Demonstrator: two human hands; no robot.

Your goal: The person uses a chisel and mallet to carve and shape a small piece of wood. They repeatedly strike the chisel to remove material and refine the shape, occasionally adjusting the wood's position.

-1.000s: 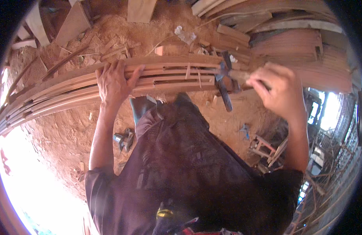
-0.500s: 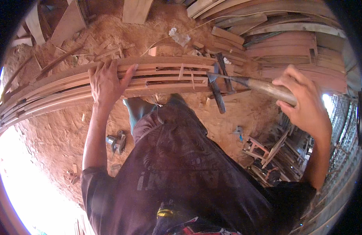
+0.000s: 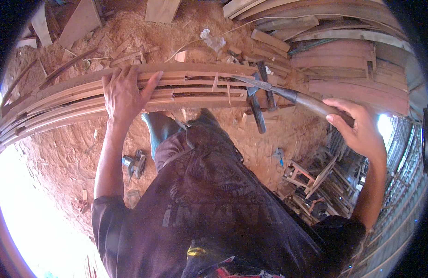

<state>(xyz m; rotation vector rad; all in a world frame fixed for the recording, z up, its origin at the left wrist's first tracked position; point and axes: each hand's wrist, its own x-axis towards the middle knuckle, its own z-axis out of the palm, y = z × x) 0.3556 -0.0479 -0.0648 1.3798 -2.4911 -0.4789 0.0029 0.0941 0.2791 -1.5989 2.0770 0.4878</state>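
Note:
Long wooden planks (image 3: 56,98) lie bundled side by side, with narrow slots cut in their right ends. My left hand (image 3: 123,95) lies across them, thumb spread and fingers over the far edge. In my right hand (image 3: 355,125), the fingers are closed round the wooden handle of a machete-like knife (image 3: 279,91). Its tapering blade points left, the tip over the planks' right end; whether it touches them I cannot tell. Beneath the blade, a dark metal bar (image 3: 257,116) with a bluish head crosses the plank ends. Two thin slivers of wood (image 3: 229,92) stick up from the slots.
Reddish-brown ground carries wood scraps and a crumpled white bag (image 3: 214,41). Stacked boards (image 3: 343,55) fill the far right. A power tool (image 3: 136,163) lies at lower left. Nearer on the right are a small wooden frame (image 3: 299,176) and a pile of timber beside a corrugated wall.
The knife has turned to show more of its blade, and its tip has moved left over the planks. My right hand has shifted slightly left and lower. My left hand stays on the planks.

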